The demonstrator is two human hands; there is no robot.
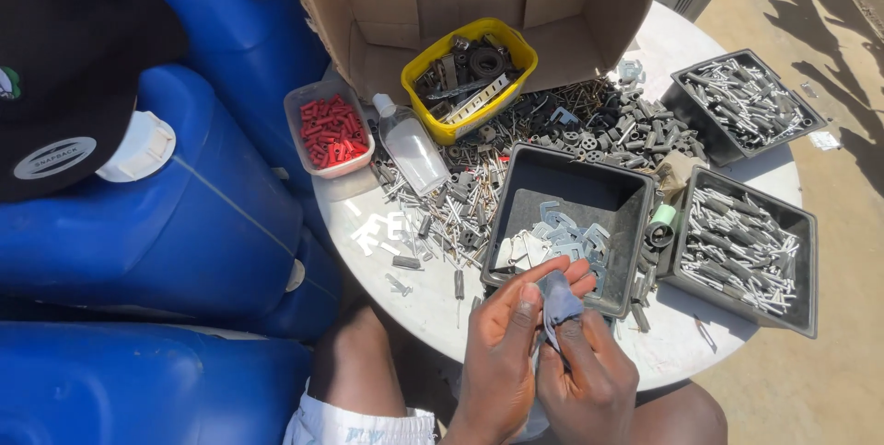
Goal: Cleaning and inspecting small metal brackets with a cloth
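Round white tabletop (419, 302). Landmark: central black tray (571, 201). Behind it: yellow tub (433, 118), cardboard box (368, 12). Left: loose metal parts (442, 205), clear bottle (410, 146), red-part container (329, 129). Right: two black trays of metal pins (748, 247), (741, 99).

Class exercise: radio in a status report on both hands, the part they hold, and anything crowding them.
Left hand and right hand both pinch a grey flat part. Black tray of like parts just ahead. Loose hardware clutters the table.
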